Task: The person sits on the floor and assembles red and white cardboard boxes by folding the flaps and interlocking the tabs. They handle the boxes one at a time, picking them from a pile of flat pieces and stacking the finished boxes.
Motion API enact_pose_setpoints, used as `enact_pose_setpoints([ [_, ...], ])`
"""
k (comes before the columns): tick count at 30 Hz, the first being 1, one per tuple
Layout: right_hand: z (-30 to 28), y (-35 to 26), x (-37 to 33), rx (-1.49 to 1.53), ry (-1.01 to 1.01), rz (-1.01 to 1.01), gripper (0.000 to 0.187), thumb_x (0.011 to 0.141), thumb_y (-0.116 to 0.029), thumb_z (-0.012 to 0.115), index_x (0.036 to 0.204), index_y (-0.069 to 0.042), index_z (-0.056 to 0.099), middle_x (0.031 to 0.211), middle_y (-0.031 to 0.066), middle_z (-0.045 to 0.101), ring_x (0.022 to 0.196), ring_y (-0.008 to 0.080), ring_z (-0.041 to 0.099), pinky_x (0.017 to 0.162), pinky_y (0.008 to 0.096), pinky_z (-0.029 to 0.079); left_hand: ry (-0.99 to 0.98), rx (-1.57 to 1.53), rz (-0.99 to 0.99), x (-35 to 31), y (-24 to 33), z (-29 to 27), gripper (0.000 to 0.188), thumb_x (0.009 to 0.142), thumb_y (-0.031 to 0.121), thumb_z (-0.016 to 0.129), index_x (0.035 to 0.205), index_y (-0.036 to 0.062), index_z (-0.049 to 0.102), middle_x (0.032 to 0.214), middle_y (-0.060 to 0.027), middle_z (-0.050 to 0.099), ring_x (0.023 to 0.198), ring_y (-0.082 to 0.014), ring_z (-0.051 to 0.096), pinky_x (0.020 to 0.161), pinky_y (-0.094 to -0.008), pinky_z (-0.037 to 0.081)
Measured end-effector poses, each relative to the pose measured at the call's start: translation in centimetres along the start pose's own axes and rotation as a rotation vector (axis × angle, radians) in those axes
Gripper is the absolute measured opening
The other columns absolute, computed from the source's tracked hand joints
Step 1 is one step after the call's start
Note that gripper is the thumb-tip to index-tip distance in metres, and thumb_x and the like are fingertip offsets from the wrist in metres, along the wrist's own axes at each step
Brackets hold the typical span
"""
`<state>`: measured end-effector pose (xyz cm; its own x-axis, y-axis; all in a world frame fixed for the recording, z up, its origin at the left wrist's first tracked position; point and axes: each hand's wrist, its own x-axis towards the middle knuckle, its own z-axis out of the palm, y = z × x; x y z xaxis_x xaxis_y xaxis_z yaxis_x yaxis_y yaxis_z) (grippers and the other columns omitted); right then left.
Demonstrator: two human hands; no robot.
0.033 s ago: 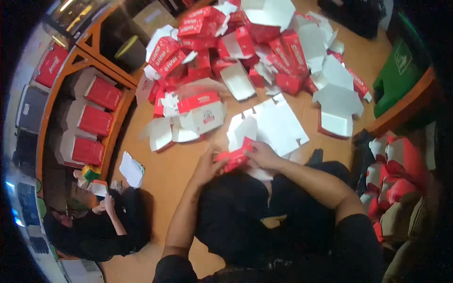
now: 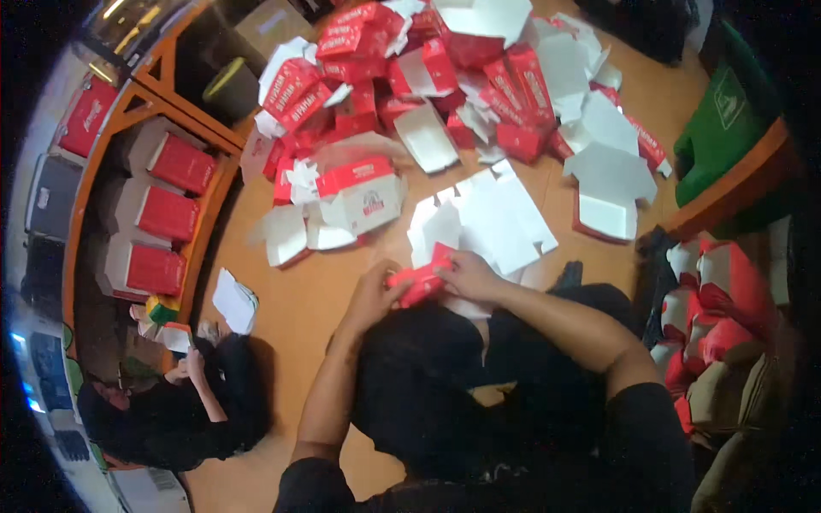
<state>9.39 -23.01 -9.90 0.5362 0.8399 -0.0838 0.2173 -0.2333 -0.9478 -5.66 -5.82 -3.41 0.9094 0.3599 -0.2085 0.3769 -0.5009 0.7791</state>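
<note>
together, both hands (image 2: 423,286) fold (seemingly) red carton (image 2: 419,280).

Between the hands, the red carton (image 2: 421,282) is blurred and mostly covered by fingers, so its shape cannot be told. The left hand (image 2: 374,295) hides the carton's near end. Far above the hands, the carton pile (image 2: 445,60) runs off the top edge. Print on every carton is unreadable.

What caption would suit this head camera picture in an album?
Both hands, left hand and right hand, grip a red-and-white cardboard carton above the orange-brown wooden floor.
</note>
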Motion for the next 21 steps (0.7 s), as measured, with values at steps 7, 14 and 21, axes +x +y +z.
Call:
enact_pose_setpoints([
  [7, 0.4, -1.2, -1.3, 0.193, -0.061, 0.205, 0.031, 0.092, -0.029, 0.062, 0.087, 0.002, 0.061, 0.071, 0.0171, 0.062, 0.065, 0.0263, 0.066, 0.063, 0.0396, 0.050, 0.250, 0.096, 0.013, -0.8, -1.0, 1.2, 0.032, 0.089, 0.030, 0.069, 0.100, 0.0000, 0.066, 0.075, -0.0190, 0.067, 0.069, -0.0284, 0.069, 0.064, -0.0380, 0.051],
  [14, 0.2, -0.4, -1.7, -0.035, -0.119, -0.066, 0.026, 0.091, -0.025, 0.064, 0.103, -0.002, 0.062, 0.076, 0.0131, 0.063, 0.072, 0.0231, 0.066, 0.066, 0.0367, 0.051, -0.231, 0.379, 0.080, -1.1, 1.4, 1.3, 0.038, 0.093, 0.039, 0.060, 0.099, 0.0025, 0.067, 0.075, -0.0198, 0.066, 0.067, -0.0332, 0.065, 0.065, -0.0428, 0.049],
  [21, -1.1, -1.6, -1.8, -0.370, 0.139, -0.201, 0.027, 0.095, -0.023, 0.057, 0.115, -0.005, 0.058, 0.105, 0.0174, 0.052, 0.084, 0.0326, 0.064, 0.078, 0.0437, 0.052, -0.032, 0.209, -0.121, -2.1, -1.8, 1.9, 0.047, 0.096, 0.041, 0.057, 0.077, -0.0018, 0.064, 0.067, -0.0189, 0.061, 0.061, -0.0272, 0.059, 0.062, -0.0420, 0.045],
])
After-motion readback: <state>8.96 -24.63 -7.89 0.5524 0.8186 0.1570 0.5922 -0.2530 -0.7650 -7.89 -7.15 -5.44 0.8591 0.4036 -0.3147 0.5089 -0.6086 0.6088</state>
